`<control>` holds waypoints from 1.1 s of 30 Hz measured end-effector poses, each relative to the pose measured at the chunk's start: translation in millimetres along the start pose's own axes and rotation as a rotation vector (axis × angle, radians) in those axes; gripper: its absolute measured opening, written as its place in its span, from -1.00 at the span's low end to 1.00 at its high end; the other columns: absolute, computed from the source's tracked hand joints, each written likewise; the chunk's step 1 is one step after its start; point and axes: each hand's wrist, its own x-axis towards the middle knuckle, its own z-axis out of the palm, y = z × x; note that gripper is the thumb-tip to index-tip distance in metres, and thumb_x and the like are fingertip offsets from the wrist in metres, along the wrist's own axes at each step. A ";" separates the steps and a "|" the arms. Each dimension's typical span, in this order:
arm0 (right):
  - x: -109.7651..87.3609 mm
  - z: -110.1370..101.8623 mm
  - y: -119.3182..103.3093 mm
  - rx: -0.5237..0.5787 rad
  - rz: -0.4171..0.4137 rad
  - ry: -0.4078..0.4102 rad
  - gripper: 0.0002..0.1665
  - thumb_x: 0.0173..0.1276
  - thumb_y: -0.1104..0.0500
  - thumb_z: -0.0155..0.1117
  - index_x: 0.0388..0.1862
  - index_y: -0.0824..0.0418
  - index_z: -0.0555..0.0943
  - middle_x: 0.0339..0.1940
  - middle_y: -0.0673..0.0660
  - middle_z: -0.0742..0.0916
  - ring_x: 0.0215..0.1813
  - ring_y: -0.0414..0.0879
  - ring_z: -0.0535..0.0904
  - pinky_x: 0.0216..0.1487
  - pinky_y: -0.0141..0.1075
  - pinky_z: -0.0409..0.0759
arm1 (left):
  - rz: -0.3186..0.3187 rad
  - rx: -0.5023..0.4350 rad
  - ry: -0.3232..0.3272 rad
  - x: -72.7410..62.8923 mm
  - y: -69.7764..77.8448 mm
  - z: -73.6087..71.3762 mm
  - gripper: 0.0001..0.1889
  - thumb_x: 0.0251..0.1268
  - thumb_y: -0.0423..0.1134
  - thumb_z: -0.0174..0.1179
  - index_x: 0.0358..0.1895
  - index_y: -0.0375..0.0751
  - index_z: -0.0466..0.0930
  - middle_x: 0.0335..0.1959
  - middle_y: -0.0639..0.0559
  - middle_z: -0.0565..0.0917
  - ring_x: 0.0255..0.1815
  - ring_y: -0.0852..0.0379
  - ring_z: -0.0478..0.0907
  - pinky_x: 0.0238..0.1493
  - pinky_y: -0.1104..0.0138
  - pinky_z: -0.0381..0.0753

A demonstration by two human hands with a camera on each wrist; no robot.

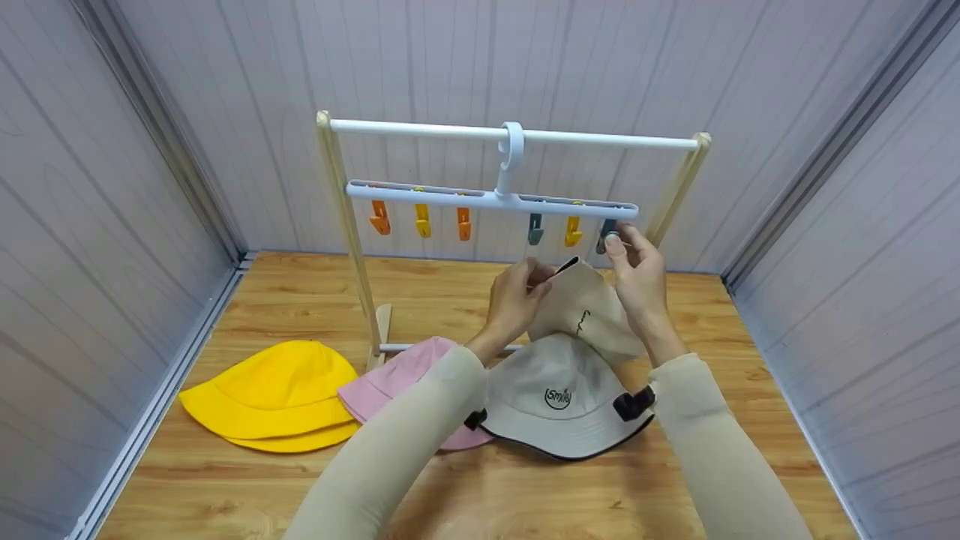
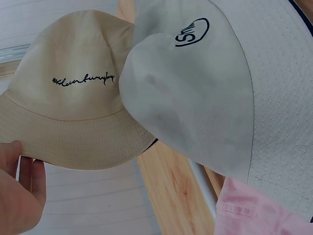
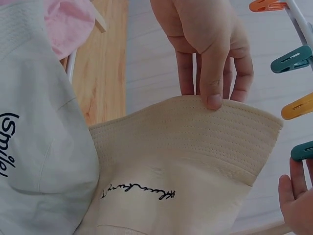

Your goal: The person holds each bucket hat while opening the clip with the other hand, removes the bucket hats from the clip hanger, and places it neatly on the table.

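Observation:
A beige bucket hat (image 1: 564, 306) with black script (image 2: 83, 80) is raised off the table, its brim edge (image 3: 190, 110) upward. My left hand (image 1: 514, 296) pinches that brim between thumb and fingers, as the right wrist view shows. Higher and to the right, my right hand (image 1: 643, 281) pinches the dark teal clip (image 1: 606, 231) at the right end of the pale blue hanger (image 1: 427, 196). The hat's brim is below this clip and apart from it. A grey bucket hat (image 1: 525, 382) with a "Smile" print lies in front and hides part of the beige hat.
The hanger hooks over the white bar (image 1: 420, 130) of a wooden-post rack (image 1: 349, 240). Several other clips, including a yellow clip (image 1: 573, 227) and an orange clip (image 1: 463, 225), hang along it. A pink hat (image 1: 409, 371) and yellow hats (image 1: 270, 390) lie on the wooden table (image 1: 195, 495).

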 end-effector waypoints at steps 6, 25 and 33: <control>-0.9 -1.1 -0.3 -0.009 -0.007 0.016 -0.41 0.70 0.07 0.15 0.53 0.38 0.44 0.32 0.23 0.64 0.27 0.01 0.60 0.43 -0.16 0.50 | 0.018 0.002 0.003 0.4 -0.7 -0.1 -0.90 0.51 -0.37 0.30 -0.01 -0.21 0.70 -0.11 -0.03 0.76 -0.08 0.11 0.71 0.02 0.35 0.70; -17.0 -18.6 5.3 -0.037 0.020 0.041 -0.48 0.67 0.13 0.19 0.47 0.35 0.51 0.27 0.35 0.69 0.20 0.02 0.70 0.23 -0.39 0.63 | 0.002 -0.008 0.009 -0.3 0.1 -1.2 -0.91 0.51 -0.36 0.32 -0.03 -0.17 0.72 -0.10 0.01 0.78 -0.06 0.13 0.72 0.04 0.37 0.69; -31.4 -46.5 11.2 -0.135 -0.018 0.079 -0.50 0.66 0.08 0.23 0.45 0.27 0.56 0.27 0.27 0.72 0.18 -0.09 0.71 0.18 -0.44 0.63 | 0.002 -0.026 0.004 -2.4 -0.2 -1.1 -0.90 0.51 -0.37 0.31 -0.02 -0.19 0.70 -0.09 0.00 0.76 -0.06 0.12 0.71 0.02 0.37 0.69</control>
